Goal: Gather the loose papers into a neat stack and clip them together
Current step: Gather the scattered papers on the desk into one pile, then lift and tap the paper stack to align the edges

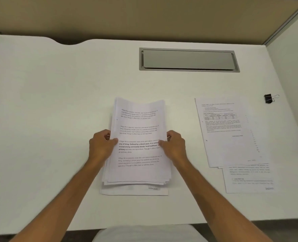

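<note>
A thick stack of printed papers [138, 154] is in the middle of the white desk, its top edge bowed upward. My left hand [101, 145] grips the stack's left edge, thumb on top. My right hand [174, 145] grips the right edge the same way. The sheets' lower edges are uneven, and a few pages [136, 191] stick out below. To the right lie two more loose sheets [230, 133], one overlapping another [249, 180]. A black binder clip [268, 98] rests at the far right of the desk.
A grey cable-port lid [188, 60] is set into the desk [57, 102] behind the papers. A tan partition wall runs along the back, and a white side panel [293, 67] stands at the right. The desk's front edge is near my body.
</note>
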Demonstrator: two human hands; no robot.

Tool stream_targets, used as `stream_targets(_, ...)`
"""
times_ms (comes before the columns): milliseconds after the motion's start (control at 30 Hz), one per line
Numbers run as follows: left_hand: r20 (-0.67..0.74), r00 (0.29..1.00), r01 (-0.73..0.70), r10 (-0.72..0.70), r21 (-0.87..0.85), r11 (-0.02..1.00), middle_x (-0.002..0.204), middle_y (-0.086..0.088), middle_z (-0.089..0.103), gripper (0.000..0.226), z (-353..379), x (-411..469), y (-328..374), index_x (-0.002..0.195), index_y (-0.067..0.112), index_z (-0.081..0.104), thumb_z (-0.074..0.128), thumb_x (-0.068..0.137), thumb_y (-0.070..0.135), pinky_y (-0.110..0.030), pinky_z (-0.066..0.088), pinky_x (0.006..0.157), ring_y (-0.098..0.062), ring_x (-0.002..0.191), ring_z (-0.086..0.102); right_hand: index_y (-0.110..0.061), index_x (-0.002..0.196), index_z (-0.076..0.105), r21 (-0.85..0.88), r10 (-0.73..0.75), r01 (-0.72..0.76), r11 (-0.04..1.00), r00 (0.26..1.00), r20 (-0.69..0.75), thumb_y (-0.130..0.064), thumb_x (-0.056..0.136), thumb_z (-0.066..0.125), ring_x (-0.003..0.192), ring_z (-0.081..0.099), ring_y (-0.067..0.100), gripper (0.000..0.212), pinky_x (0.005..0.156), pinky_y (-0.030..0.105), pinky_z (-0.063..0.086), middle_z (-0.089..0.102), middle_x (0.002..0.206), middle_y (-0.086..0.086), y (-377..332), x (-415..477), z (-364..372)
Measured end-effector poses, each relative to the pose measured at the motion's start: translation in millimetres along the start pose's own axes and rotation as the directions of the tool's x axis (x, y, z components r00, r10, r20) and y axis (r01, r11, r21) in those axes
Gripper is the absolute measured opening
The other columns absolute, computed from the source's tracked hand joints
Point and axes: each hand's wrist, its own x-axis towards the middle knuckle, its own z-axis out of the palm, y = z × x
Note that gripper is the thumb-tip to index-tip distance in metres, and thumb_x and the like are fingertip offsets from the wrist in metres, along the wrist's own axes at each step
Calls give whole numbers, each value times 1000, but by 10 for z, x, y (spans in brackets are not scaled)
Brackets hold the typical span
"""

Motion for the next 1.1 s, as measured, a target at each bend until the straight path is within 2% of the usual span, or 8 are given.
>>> stream_targets(167, -102, 990, -91, 100, 91, 992, 79, -11, 64, 14, 57, -130, -191, 76, 7, 63, 76, 81, 8, -31, 52, 70, -28, 73, 60, -13, 95, 61, -233, -8, -14, 972, 996, -94, -30, 89, 69, 99, 58, 24, 20, 73, 32, 48, 56, 109, 5, 158, -192, 197)
stream_targets(467, -41, 999, -6, 8, 52, 999, 106, -13, 62, 27, 153, -148, -266, 104, 10, 57, 73, 83, 12, -46, 60, 77, -29, 89, 65, -9, 123, 52, 82, 188, -183, 980, 980, -65, -22, 85, 72, 96, 61, 26, 46, 53, 22, 36, 59, 120, 8, 71, -176, 259)
stream_targets(600, -25, 996, 79, -80, -35, 996, 103, -9, 57, 33, 152, -135, -242, 112, 9, 45, 68, 88, 10, -37, 53, 72, -22, 79, 57, -7, 120, 50, 319, 274, -254, 913, 962, -18, -14, 83, 72, 89, 61, 24, 43, 69, 30, 50, 62, 110, 6, 98, -141, 222)
stream_targets(700, 21, 991, 134, -133, -138, 981, 111, -8, 57, 41, 130, -105, -250, 120, 11, 43, 69, 89, 11, -39, 54, 81, -27, 92, 61, -6, 101, 59, 382, 294, -275, 882, 956, 8, -10, 82, 71, 85, 64, 26, 23, 72, 31, 53, 66, 94, 5, 127, -97, 209)
stream_targets(767, 57, 984, 177, -169, -189, 966, 115, -6, 58, 44, 113, -68, -264, 124, 11, 46, 71, 88, 11, -42, 54, 91, -28, 101, 62, 0, 93, 68, 455, 274, -283, 844, 958, 87, -1, 81, 71, 87, 71, 30, 13, 78, 36, 60, 74, 96, 13, 146, -52, 189)
stream_targets(900, 128, 974, 215, -188, -244, 946, 115, -10, 69, 34, 56, 22, -308, 117, 6, 60, 73, 86, 8, -48, 55, 96, -30, 103, 68, -7, 114, 68, 544, 135, -266, 796, 954, 269, 6, 90, 63, 97, 72, 33, 28, 83, 43, 61, 74, 112, 15, 137, -70, 112)
stream_targets(1033, 175, 981, 130, -84, -269, 954, 113, -10, 71, 25, -37, 48, -324, 112, 9, 64, 70, 88, 7, -35, 51, 79, -23, 95, 65, -8, 123, 66, 606, -40, -114, 788, 971, 235, 7, 91, 62, 102, 72, 37, 35, 90, 52, 58, 73, 117, 17, 155, -138, 14)
stream_targets(1100, 192, 981, 96, -37, -306, 947, 114, -11, 70, 21, -89, 55, -293, 110, 9, 61, 68, 90, 7, -40, 55, 86, -26, 100, 67, -7, 126, 66, 637, -132, -35, 770, 968, 212, 7, 91, 63, 103, 72, 37, 38, 89, 51, 59, 73, 117, 16, 141, -182, -68)
